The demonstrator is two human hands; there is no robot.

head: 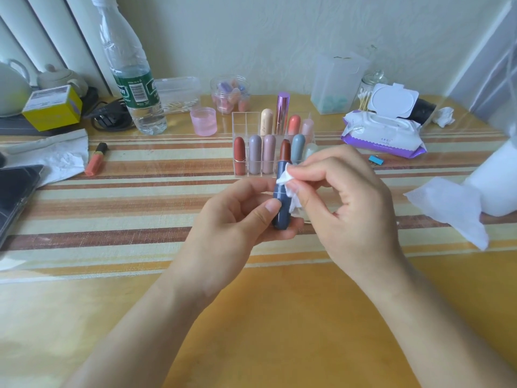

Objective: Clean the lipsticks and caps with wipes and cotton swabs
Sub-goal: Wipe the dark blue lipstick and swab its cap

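The glossy yellow tabletop [279,317] fills most of your view, smooth and reflective. A woven runner [140,208] in cream, orange and brown stripes crosses it from 9 to 3 o'clock. Behind it, from 11 to 1 o'clock, stands a pale wall [251,29] with a faintly wrinkled texture, and white ribbed panels [56,37] rise at 10 o'clock. At 3 o'clock a fat white paper roll [492,186] stands at the edge of view, its embossed loose sheet [447,208] trailing onto the runner. At 11 o'clock a clear, crinkled plastic water bottle [134,79] with a green label stands upright. At 2 o'clock a soft purple-and-white pack of wipes [383,133] lies flat with its rigid white lid flipped up, and a glass jar of cotton swabs [366,93] sits just behind it. At 12 o'clock a clear acrylic organizer [243,119], divided into square cells, holds rounded, capsule-shaped lipsticks in red, mauve, grey, cream and coral, plus one tall metallic pink tube. Your left hand [232,219], just left of centre, is curled round the slate-blue barrel of the open lipstick [282,217]. It holds the lipstick upright above the runner, in front of the organizer, with the thumb pressed across the barrel and the brick-red bullet pointing toward 12 o'clock. Your right hand [349,197], just right of centre, pinches a small crumpled white wipe [283,179] between thumb and fingertips and presses it against the barrel's right side, just below the bullet. An orange lip gloss tube [96,159] lies tilted on the runner at 10 o'clock.
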